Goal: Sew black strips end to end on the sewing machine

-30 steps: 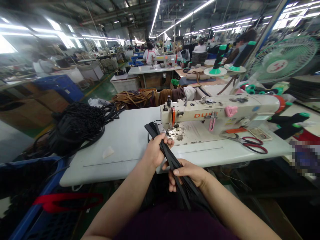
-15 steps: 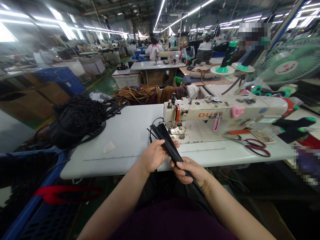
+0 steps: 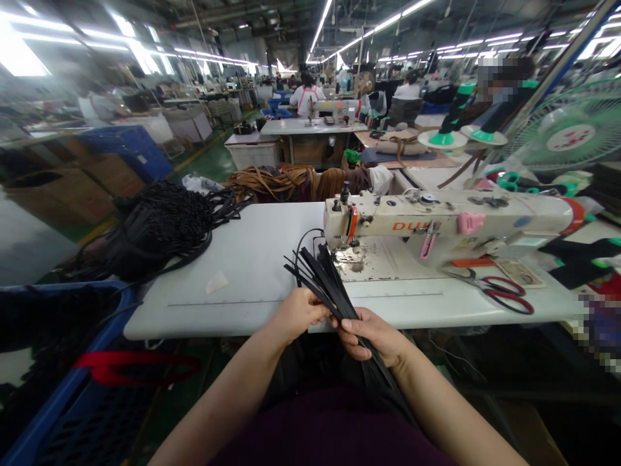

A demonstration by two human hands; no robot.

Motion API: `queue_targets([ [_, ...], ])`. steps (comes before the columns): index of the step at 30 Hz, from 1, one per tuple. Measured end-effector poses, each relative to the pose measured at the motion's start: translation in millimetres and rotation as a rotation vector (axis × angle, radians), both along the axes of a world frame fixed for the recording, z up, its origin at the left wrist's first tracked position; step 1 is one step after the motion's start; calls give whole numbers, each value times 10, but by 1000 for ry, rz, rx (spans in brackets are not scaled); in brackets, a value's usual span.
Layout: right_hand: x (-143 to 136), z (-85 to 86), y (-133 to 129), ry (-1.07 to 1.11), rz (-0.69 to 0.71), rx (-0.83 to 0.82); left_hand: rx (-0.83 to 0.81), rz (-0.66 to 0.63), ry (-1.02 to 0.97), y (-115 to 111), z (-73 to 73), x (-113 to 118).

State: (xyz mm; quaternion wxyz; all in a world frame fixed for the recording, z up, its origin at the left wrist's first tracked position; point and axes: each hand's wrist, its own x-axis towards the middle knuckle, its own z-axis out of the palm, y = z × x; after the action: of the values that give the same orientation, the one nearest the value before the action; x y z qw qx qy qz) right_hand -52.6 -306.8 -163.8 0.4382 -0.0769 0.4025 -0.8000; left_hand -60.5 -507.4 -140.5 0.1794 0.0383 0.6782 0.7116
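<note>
A bundle of long black straps (image 3: 334, 281) slants across the front edge of the sewing table, its upper ends fanned out near the needle area. My right hand (image 3: 371, 336) is closed around the bundle lower down, thumb on top. Just left of it, my left hand (image 3: 308, 310) is closed, its fingertips pinching at the side of the straps. The lower ends run down toward my lap, partly hidden by the right hand and forearm. Behind the strap ends stands a white sewing machine (image 3: 446, 217) with orange lettering.
Scissors (image 3: 504, 294) with red handles lie at the right on the table (image 3: 242, 259). A heap of black straps (image 3: 160, 226) covers the left end. At lower left stands a blue basket (image 3: 116, 310) with a red strap (image 3: 136, 369). A fan (image 3: 570, 136) is at upper right.
My left hand has slid down the bundle toward the right hand and its fingers have closed. The upper strap ends have spread apart. The view has shifted slightly.
</note>
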Motion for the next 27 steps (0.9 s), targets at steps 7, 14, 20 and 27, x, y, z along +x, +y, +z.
queue_targets([
  [7,9,-8,6,35,-4,34,45,132,-69,-65,-83,3],
  [14,50,-80,105,68,11,109,393,454,-32,-526,-1,101],
  [20,163,-166,486,97,46,283,339,625,11,-1280,-20,493],
  [27,428,-252,1155,59,-32,460,-165,711,-176,-2260,-253,1395],
])
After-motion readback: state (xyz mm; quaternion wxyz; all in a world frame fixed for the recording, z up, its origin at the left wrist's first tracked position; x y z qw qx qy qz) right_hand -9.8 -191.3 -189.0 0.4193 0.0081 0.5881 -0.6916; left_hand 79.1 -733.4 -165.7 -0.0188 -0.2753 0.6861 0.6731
